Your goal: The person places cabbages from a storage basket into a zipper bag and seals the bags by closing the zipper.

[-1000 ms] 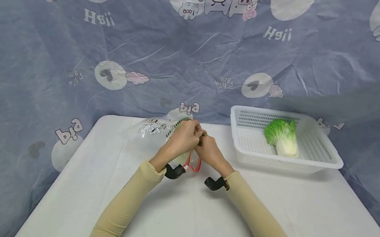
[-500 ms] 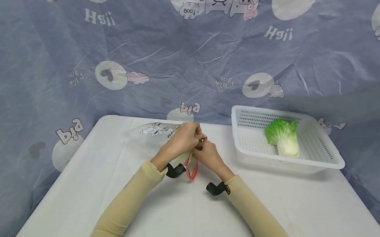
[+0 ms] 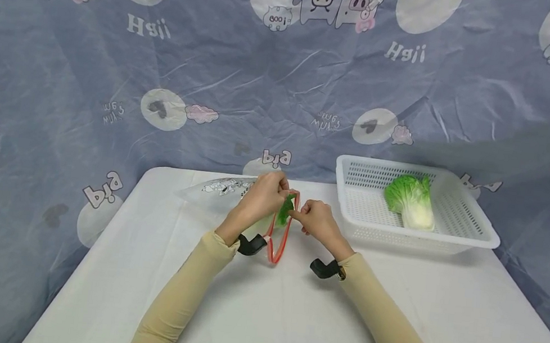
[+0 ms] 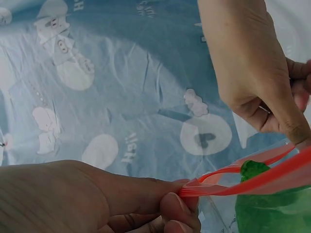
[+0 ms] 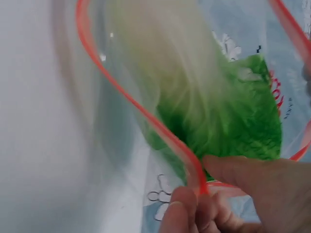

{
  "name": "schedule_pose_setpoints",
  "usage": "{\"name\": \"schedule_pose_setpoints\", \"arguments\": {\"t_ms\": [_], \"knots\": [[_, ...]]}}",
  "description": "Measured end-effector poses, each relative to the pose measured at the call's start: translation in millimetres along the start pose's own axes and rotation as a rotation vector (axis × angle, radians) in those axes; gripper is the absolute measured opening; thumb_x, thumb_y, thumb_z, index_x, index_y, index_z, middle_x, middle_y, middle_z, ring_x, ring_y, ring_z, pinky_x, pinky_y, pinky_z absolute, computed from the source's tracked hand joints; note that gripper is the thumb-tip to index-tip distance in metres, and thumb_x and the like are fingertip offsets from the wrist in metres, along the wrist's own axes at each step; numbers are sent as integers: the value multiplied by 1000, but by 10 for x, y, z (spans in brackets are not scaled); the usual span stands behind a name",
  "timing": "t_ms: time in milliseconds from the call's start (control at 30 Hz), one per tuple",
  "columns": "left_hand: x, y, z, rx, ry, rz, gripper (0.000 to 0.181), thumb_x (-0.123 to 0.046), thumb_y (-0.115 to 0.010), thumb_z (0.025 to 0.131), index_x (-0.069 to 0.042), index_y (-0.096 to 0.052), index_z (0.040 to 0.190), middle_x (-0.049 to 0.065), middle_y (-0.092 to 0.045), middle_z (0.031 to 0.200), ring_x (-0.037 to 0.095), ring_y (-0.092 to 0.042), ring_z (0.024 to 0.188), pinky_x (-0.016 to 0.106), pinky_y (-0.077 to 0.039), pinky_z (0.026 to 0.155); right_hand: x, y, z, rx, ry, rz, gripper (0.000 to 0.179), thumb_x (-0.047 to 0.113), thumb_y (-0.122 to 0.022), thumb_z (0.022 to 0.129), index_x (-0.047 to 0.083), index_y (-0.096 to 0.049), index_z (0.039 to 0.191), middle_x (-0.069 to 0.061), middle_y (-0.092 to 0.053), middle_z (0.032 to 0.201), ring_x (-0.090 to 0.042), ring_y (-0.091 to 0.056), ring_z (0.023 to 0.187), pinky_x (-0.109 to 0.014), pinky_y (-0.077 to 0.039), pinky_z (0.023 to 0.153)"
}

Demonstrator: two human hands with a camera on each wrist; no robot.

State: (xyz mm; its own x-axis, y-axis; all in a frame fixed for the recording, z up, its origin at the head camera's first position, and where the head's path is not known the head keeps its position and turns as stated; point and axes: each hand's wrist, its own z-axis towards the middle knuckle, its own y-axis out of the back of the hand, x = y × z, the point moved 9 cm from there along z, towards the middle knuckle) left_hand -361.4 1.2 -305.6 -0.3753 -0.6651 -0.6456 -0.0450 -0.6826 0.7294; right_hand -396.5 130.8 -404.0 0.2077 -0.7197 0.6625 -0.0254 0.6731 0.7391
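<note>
1. Since the left hand (image 3: 263, 194) pinches the red rim (image 4: 272, 179) between thumb and curled fingers, only a small fold carries the hold; were the slick plastic to slip, the mouth could sag.

2. The right hand (image 3: 321, 220) grasps the rim too, thumb on the leaf side, fingers outside. An uneven pull between the hands could twist or overstretch the mouth.

3. The cabbage (image 5: 233, 107) lies inside the clear bag (image 3: 219, 192), leaf end toward the mouth, a green tip showing between the rim's two sides. Pressing those sides together could nip the leaf and leave a gap.

4. The right thumb is right by the leaves; whether it touches them, I cannot tell. A careless push there could bruise or tear one.

5. The bag appears to rest on the table (image 3: 263, 317), left of the basket (image 3: 400, 238). Tipping it mouth-down could let the cabbage slide toward the rim.

6. The other cabbage (image 3: 413, 203) sits in the basket, near the right hand; a wide swing outward could knock the basket.
</note>
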Motion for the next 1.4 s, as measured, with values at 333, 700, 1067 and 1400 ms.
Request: {"name": "schedule_pose_setpoints", "arguments": {"t_ms": [333,700,1067,1400], "knots": [[-33,14,-9,0,-16,16,7,0,-56,91,-5,-59,87,7,-61,78,11,-46,56,21,-36,50,-87,43,49,-54,-11,55,14,19,-66,88,6,-69,88,-11,-72,76,-12,-65,56,-26,-49,55],[-48,434,-67,-218,-19,-85,4,-9,-61,92,-7,-62,89,5,-64,80,16,-59,69,27,-47,60,251,588,-118,-126,58,91,21,26,-60,92,12,-73,82,-9,-70,71,-17,-65,58,-31,-51,55],[-131,373,-108,-173,-54,-197,12,-15,-67,91,-8,-58,89,5,-63,80,22,-64,68,27,-50,57,346,1005,-274,-332,84,309,27,28,-63,92,4,-71,81,-16,-67,69,-18,-62,51,-29,-53,50],[-300,-57,-288,174,-27,48,34,-31,-76,82,-10,-51,70,-3,-46,60,8,-40,53,21,-32,50,259,1087,-290,-346,20,311,29,29,-63,92,1,-71,84,-18,-69,74,-15,-64,50,-29,-55,52]]}}
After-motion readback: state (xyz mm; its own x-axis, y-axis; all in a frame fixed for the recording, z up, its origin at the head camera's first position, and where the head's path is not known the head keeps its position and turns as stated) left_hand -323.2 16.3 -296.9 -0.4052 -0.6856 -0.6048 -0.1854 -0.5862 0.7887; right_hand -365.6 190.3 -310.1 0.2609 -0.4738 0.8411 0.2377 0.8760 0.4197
